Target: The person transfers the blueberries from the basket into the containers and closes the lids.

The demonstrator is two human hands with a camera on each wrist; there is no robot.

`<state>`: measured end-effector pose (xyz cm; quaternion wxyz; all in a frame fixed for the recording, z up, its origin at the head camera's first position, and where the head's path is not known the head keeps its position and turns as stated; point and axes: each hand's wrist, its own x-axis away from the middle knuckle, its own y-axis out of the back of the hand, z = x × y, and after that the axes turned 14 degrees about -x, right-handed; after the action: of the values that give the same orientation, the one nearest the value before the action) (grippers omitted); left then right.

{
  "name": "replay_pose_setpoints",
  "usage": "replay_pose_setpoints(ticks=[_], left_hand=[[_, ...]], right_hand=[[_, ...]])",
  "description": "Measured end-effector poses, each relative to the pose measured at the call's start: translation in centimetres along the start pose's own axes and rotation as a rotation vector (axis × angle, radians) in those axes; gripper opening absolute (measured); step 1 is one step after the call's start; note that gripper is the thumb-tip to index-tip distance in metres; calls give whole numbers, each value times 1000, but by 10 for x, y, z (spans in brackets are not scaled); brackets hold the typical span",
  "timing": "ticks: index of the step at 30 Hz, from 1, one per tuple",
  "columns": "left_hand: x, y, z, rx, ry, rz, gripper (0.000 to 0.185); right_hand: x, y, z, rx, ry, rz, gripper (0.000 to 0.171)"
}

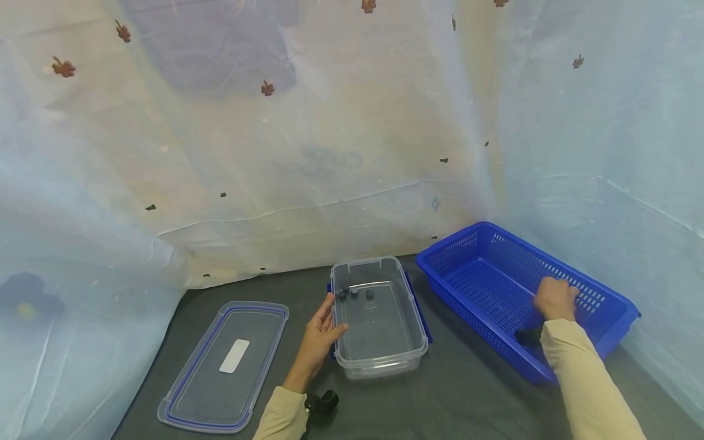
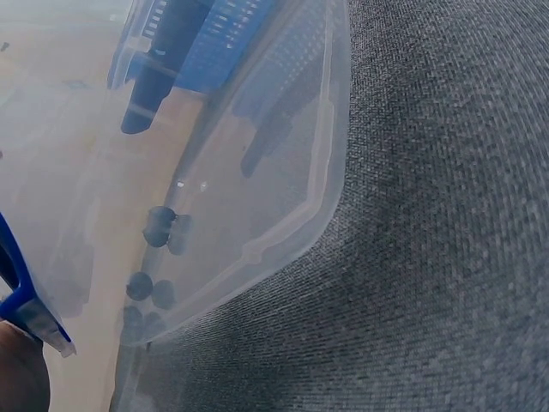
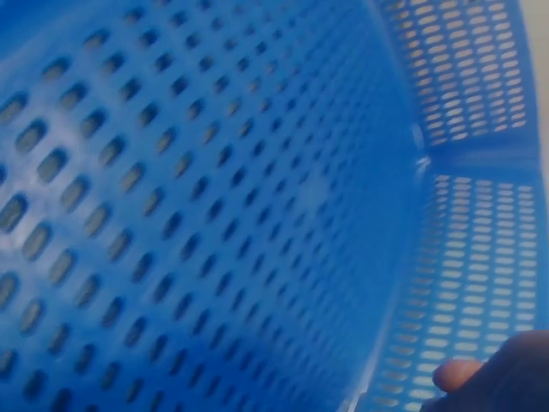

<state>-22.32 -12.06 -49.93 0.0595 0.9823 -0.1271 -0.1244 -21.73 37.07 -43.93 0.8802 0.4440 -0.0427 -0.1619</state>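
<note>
A clear lidless plastic container [image 1: 379, 330] stands on the dark cloth, blue latch flaps hanging at its sides. Several small dark round pieces [image 1: 370, 294] lie toward its far end; the left wrist view shows similar dark balls [image 2: 159, 227] through the clear wall. My left hand [image 1: 319, 336] touches the container's left side, fingers extended along the outside and thumb over the rim. My right hand [image 1: 555, 297] is inside the blue perforated basket [image 1: 467, 299], near its right wall. Its fingers are mostly hidden, and whether it holds anything does not show.
A clear lid with a blue seal [image 1: 264, 348] and a white label lies flat left of the container. Pale patterned sheeting [image 1: 330, 153] hangs behind and at both sides. A dark wrist device [image 1: 324, 400] sits below my left hand.
</note>
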Motion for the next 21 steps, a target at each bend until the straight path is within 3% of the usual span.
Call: replay_pose_setpoints(ticks=[4,11,14,21], left_hand=[[0,-1,0,2,-2,-2,77],[0,-1,1,4,7,-9,76],[0,-1,3,9,0,-9,76],[-1,-2,3,9,-8,-20,75]], right_hand=[[-2,5,4,25,146,-45,8],[-5,8,11,-123,269,-98,21],[-3,8,18,-200,282,-111,20],[3,12,41,-362,220,-72,30]])
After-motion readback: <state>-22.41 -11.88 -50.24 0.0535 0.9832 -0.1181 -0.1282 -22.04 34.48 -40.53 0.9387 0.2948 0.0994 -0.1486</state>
